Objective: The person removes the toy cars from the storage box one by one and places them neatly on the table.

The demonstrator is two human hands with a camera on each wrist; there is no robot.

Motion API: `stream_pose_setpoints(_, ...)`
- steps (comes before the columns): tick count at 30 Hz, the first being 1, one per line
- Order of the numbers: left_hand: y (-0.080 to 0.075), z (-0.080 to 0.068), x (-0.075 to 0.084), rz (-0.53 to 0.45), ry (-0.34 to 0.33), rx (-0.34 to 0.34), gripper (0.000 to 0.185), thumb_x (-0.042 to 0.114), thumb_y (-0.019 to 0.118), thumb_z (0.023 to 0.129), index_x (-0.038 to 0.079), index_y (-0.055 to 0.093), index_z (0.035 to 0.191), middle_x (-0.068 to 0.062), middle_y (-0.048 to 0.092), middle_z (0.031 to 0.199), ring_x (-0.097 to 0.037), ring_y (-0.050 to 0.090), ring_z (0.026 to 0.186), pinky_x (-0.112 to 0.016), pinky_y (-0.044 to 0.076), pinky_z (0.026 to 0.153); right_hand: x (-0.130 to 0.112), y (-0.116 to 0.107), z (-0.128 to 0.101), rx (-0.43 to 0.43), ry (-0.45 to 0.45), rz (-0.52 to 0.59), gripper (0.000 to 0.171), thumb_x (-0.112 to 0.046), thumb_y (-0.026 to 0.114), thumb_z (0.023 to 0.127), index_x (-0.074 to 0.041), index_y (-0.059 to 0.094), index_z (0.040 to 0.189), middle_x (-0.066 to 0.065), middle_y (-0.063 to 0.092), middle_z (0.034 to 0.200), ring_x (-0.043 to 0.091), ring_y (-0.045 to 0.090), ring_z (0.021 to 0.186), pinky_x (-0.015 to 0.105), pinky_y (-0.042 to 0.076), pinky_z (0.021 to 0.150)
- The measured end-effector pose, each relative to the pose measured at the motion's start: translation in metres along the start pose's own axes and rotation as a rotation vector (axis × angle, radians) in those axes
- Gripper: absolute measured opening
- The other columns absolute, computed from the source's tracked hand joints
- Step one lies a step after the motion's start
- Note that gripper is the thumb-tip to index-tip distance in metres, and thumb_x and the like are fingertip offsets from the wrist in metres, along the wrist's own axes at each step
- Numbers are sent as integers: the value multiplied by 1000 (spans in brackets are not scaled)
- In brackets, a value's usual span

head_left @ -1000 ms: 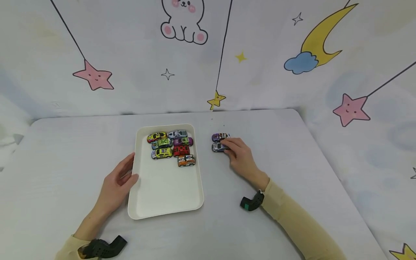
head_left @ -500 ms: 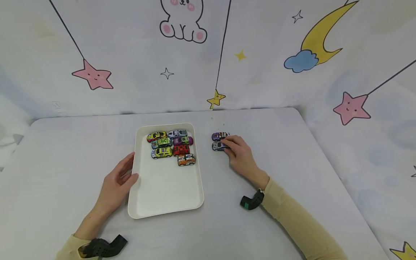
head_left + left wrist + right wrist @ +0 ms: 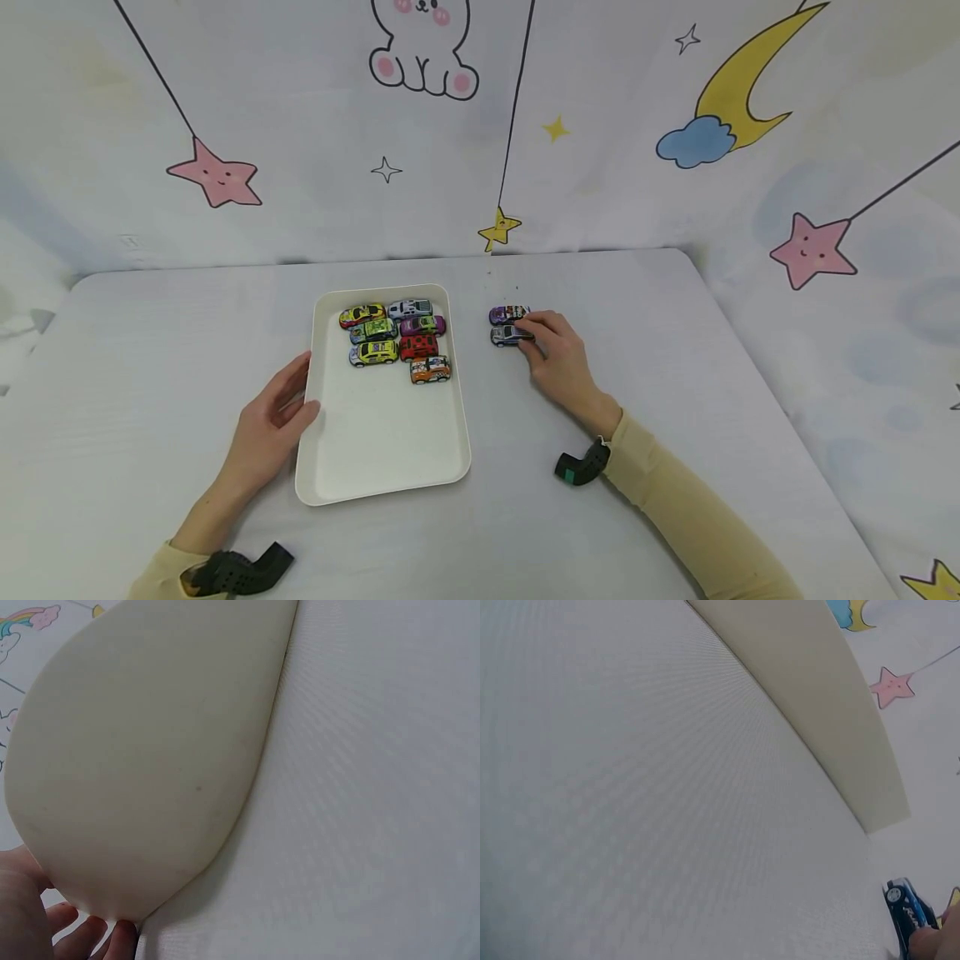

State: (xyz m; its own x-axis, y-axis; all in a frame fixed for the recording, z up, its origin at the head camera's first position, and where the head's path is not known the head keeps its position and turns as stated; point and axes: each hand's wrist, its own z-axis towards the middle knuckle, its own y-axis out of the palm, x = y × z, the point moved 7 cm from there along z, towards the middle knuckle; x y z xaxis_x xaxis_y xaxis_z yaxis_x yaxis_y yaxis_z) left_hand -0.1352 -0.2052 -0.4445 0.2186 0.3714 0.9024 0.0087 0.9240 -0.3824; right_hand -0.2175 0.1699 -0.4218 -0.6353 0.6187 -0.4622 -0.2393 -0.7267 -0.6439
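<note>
A white tray (image 3: 384, 450) lies on the table, with several small toy cars grouped in its far half. My left hand (image 3: 272, 425) holds the tray by its left rim, the thumb over the edge and the fingers along the outside; the left wrist view shows fingertips (image 3: 124, 934) against the outer wall. To the right of the tray, my right hand (image 3: 558, 358) pinches a grey toy car (image 3: 507, 336) by its right end, which the fingers hide. Just behind it stands a purple toy car (image 3: 507, 314), close to my fingertips.
Inside the tray are a red toy car (image 3: 418, 347), an orange-and-white one (image 3: 430, 369) and others in yellow, green, purple and pale blue. A white cloth covers the table (image 3: 615, 533). Behind it rises a wall (image 3: 300, 100) with cartoon drawings.
The grey car and my right fingertips have shifted very slightly to the right. My left hand and the tray look the same.
</note>
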Motion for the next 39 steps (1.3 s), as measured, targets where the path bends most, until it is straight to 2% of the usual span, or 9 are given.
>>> stream_pose_setpoints(22,0,0,-1,3,6,3,63,1,61,97,6,36,154,-23,43,152,13,45,126,-3,43,96,0,-2,1,31,0,0,25,6,74,85,2,72,109,15,66,111,29,62,107,42,54,94)
stream_pose_setpoints(39,0,1,1,-13,13,1,62,-1,60,96,4,36,154,-24,43,151,11,46,127,-4,44,96,-2,-5,2,67,-4,4,26,7,76,81,2,73,106,16,67,109,31,62,106,43,54,92)
